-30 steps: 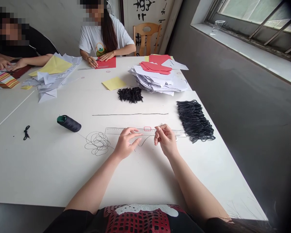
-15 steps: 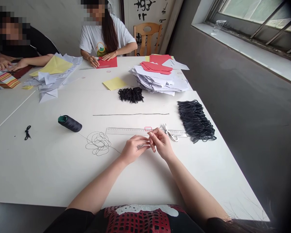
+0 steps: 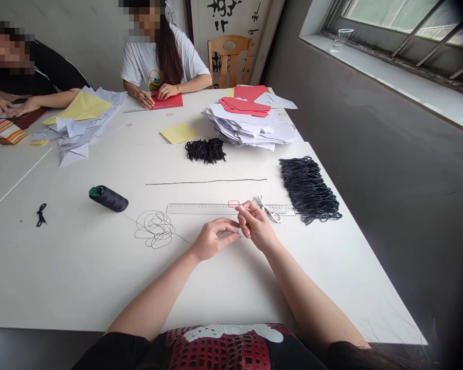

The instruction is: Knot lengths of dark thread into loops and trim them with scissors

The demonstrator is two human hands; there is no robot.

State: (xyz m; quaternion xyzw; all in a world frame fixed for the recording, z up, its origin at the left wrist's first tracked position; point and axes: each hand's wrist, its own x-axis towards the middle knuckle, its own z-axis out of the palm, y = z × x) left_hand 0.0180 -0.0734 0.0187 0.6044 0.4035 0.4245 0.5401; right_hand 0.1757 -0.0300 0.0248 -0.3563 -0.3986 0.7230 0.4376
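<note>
My left hand is closed in a pinch on thin black thread, its palm turned toward my right hand. The right fingers are pinched together on the same thread, and a short dark length of it shows between the two hands. From behind my left wrist the thread runs to a loose tangle of black thread and on to a spool lying on its side. Just beyond my hands lie a clear ruler and white-handled scissors across it. Farther out a straight black cord is stretched on the table.
Bundles of looped black cord lie at right, with a smaller bundle at centre. Beyond are a paper stack, a yellow sheet and a small knotted cord. Two people work with paper across the white table.
My fingers have shifted slightly, and a short dark piece of thread now shows more plainly between my hands. The whole view has moved a little; the table things stay in place.
</note>
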